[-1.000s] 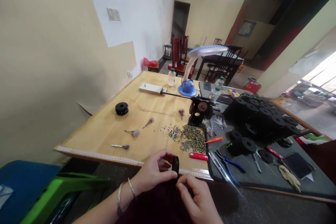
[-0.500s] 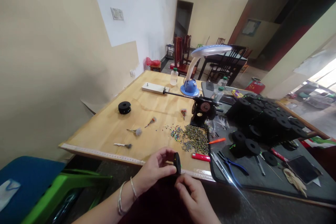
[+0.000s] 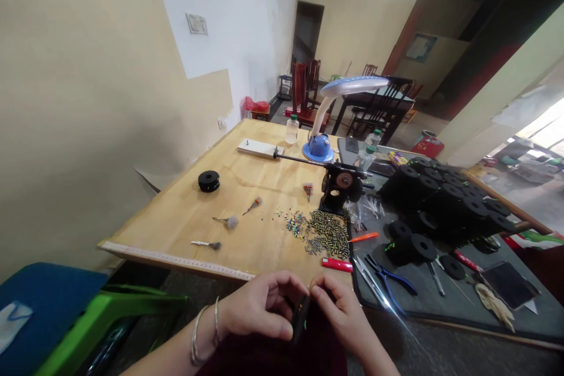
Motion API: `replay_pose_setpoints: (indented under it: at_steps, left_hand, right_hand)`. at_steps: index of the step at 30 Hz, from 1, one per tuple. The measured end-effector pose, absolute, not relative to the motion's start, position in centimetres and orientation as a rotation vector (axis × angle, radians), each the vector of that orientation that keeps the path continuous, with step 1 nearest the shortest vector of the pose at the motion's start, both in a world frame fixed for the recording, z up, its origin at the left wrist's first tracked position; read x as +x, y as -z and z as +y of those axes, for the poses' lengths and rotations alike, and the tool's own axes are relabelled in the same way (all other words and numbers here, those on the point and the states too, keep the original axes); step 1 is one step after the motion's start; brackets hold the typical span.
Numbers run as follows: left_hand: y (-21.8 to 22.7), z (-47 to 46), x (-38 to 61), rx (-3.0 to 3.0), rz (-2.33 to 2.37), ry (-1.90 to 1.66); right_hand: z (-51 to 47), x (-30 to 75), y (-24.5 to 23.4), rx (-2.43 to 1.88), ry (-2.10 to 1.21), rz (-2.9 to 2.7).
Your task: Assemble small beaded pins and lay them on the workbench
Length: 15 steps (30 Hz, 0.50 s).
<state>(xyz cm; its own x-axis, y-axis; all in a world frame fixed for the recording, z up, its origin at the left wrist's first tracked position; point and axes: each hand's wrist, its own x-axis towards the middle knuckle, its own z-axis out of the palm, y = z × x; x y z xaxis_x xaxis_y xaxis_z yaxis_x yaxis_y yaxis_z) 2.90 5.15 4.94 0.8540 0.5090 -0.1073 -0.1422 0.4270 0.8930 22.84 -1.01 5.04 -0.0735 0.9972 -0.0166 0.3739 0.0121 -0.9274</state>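
My left hand [image 3: 258, 311] is closed round a small black spool [image 3: 300, 318] that I hold edge-on over my lap, just below the table's front edge. My right hand [image 3: 341, 314] is pinched against the spool's other side, its fingertips meeting the left hand's. Whether the right hand grips the spool or something fine at its rim is too small to tell. Two thin bangles sit on my left wrist [image 3: 203, 335].
A wooden table [image 3: 207, 211] carries a pile of small shiny beads [image 3: 324, 234], a black clamp tool [image 3: 339, 188], a lone black spool [image 3: 208, 180], feathered bits, a red lighter [image 3: 337, 264] and a blue lamp [image 3: 318, 147]. A dark mat [image 3: 445, 299] holds stacked black spools [image 3: 440, 200] and pliers [image 3: 388, 279].
Both hands sank lower towards my lap and drew together. The right hand rose to meet the left at the spool. The camera shifted slightly.
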Motion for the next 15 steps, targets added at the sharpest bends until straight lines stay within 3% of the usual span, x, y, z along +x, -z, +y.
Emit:
replay_pose_setpoints:
  at_steps: [7,15]
  left_hand:
    - [-4.2,5.3,4.3,1.054,0.677,-0.814]
    - [-3.8,5.3,4.6,1.491,0.878,-0.68]
  right_hand:
    - [-2.8,19.9,-2.6,-1.404,-1.359,-1.227]
    - [-2.5,21.2,-5.3,-1.598,-0.81,-1.837]
